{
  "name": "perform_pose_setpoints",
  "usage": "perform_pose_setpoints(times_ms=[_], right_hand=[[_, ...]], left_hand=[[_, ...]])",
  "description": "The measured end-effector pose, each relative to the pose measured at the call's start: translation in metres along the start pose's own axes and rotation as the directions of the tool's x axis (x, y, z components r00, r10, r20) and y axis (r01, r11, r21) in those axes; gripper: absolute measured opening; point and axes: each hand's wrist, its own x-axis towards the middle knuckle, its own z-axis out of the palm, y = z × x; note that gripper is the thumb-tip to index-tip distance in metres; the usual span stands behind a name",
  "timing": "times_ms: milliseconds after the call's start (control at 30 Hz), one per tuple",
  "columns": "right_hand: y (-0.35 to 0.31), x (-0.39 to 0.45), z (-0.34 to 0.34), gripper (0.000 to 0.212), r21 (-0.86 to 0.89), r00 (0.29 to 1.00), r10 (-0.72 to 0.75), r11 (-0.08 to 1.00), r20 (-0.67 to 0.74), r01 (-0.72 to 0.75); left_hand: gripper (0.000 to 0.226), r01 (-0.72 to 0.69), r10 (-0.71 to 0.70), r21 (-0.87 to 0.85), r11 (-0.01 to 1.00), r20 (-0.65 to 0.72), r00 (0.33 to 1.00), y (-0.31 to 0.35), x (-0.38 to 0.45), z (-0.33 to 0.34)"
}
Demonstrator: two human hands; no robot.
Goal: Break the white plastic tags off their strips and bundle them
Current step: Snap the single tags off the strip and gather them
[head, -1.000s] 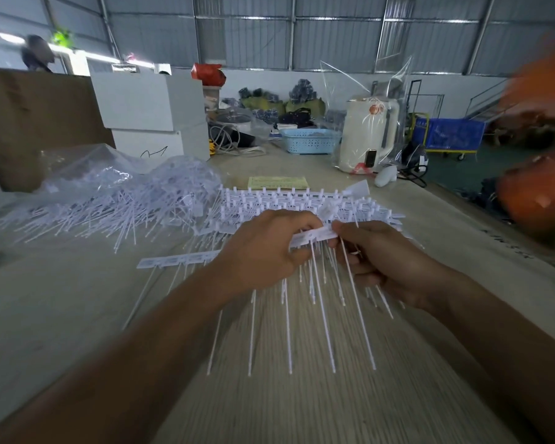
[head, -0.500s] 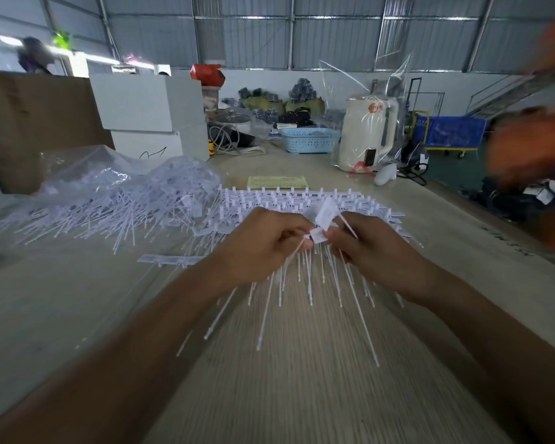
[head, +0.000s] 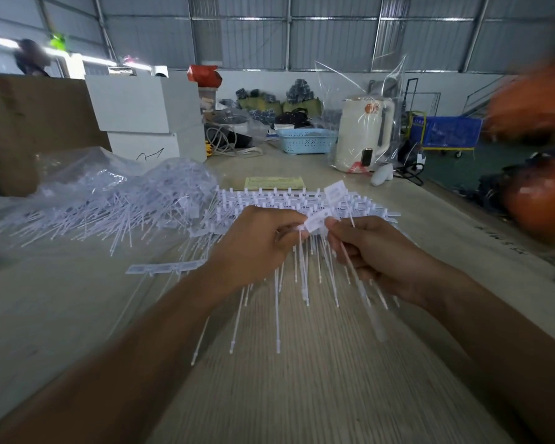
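Tags point(head: 302, 277): a fan of white plastic tags sits mid-frame, held up over the desk point(head: 77, 315), thin tails hanging down and splaying toward the lower centre. Their flat heads bunch between the two hands; one head point(head: 314, 223) sticks out at the pinch point.

Left hand point(head: 257, 248): fingers curled, thumb and fingertips pinching the tag heads from the left. Palm side hidden, so how many tags it holds can't be counted.

Right hand point(head: 375, 251): fingers curled round a few tag tails, thumb and forefinger pinching at the same head. One tail point(head: 370, 309) below it is motion-blurred, outline unclear.

Behind the hands, centre frame: a stack of unbroken strips point(head: 285, 200), rows of tag heads showing; near edge covered by the hands. One loose strip point(head: 164, 268) lies flat on the desk left of the left wrist.

Left of centre: a big heap of loose tags point(head: 109, 206), partly under a clear plastic bag point(head: 77, 168); edges hard to separate.

Further back: yellow paper point(head: 274, 182), white boxes point(head: 148, 113), blue basket point(head: 306, 141), white kettle point(head: 364, 136) wrapped in clear film.

Right edge of frame: orange blur point(head: 539, 193), cut off, can't identify.
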Motion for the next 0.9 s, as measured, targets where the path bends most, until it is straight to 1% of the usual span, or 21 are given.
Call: perform_pose_setpoints(times_ms=[100, 200, 300, 333, 367, 400, 467, 500, 533, 567, 600, 633, 700, 733, 800, 900], right_hand=[[-0.002, -0.001, -0.002, 0.047, -0.074, 1.000, -0.025, 0.997, -0.015, 0.024], [-0.002, -0.003, -0.003, 0.045, -0.133, 1.000, -0.002, 0.991, 0.024, 0.006], [0.001, -0.004, -0.001, 0.045, -0.110, 0.998, 0.017, 0.994, 0.054, -0.011], [0.002, -0.004, -0.001, 0.045, -0.135, 0.999, 0.010, 0.991, 0.047, -0.004], [0.002, -0.004, -0.002, 0.044, -0.207, 1.000, -0.014, 0.978, 0.026, 0.019], [0.002, -0.004, -0.003, 0.044, -0.317, 0.999, -0.053, 0.947, 0.000, 0.051], [0.002, -0.001, -0.007, 0.043, -0.553, 0.984, -0.171, 0.825, -0.042, 0.120], [0.001, 0.001, -0.009, 0.043, -0.624, 0.971, -0.233, 0.767, -0.057, 0.148], [0.000, 0.002, -0.011, 0.045, -0.650, 0.956, -0.284, 0.741, -0.075, 0.169], [-0.001, 0.003, -0.013, 0.045, -0.621, 0.948, -0.300, 0.765, -0.104, 0.174], [-0.001, 0.004, -0.014, 0.044, -0.545, 0.951, -0.278, 0.822, -0.137, 0.162], [-0.001, 0.005, -0.014, 0.043, -0.460, 0.961, -0.224, 0.879, -0.164, 0.126], [0.000, 0.004, -0.007, 0.039, -0.315, 0.983, -0.084, 0.949, -0.166, 0.028], [0.001, 0.002, -0.002, 0.039, -0.238, 0.990, -0.022, 0.971, -0.138, -0.011], [0.002, 0.001, 0.006, 0.038, -0.059, 0.997, 0.043, 0.997, -0.069, -0.047], [-0.001, 0.001, 0.008, 0.030, 0.141, 0.999, 0.021, 0.990, -0.037, -0.016]], left_hand=[[0.015, -0.106, 0.104, 0.034, 0.994, 0.071, 0.992, 0.001, 0.000, 0.000], [0.023, -0.136, 0.129, 0.056, 0.989, 0.112, 0.985, 0.001, 0.000, -0.001], [0.030, -0.173, 0.159, 0.084, 0.981, 0.151, 0.976, 0.000, -0.002, -0.003], [0.030, -0.185, 0.169, 0.091, 0.978, 0.157, 0.973, 0.000, -0.002, -0.004], [0.029, -0.190, 0.173, 0.096, 0.977, 0.163, 0.971, -0.001, -0.002, -0.005], [0.028, -0.192, 0.173, 0.104, 0.976, 0.171, 0.970, -0.001, -0.003, -0.005], [0.029, -0.199, 0.172, 0.114, 0.973, 0.208, 0.963, -0.002, -0.004, -0.003], [0.029, -0.191, 0.160, 0.120, 0.974, 0.230, 0.960, -0.003, -0.003, -0.002], [0.028, -0.173, 0.139, 0.131, 0.976, 0.239, 0.961, -0.003, -0.003, 0.000], [0.028, -0.148, 0.114, 0.138, 0.979, 0.230, 0.967, -0.003, -0.002, 0.001], [0.030, -0.118, 0.089, 0.136, 0.984, 0.205, 0.975, -0.004, -0.002, 0.003], [0.033, -0.087, 0.067, 0.116, 0.989, 0.169, 0.983, -0.003, -0.002, 0.004], [0.037, -0.031, 0.027, 0.040, 0.999, 0.109, 0.994, -0.001, -0.003, 0.005], [0.041, -0.008, 0.007, 0.009, 1.000, 0.097, 0.995, 0.001, -0.003, 0.006], [0.047, 0.029, -0.024, -0.046, 0.999, 0.089, 0.996, 0.004, -0.003, 0.009], [0.051, 0.045, -0.042, -0.130, 0.990, 0.021, 0.999, 0.004, -0.002, 0.011]])
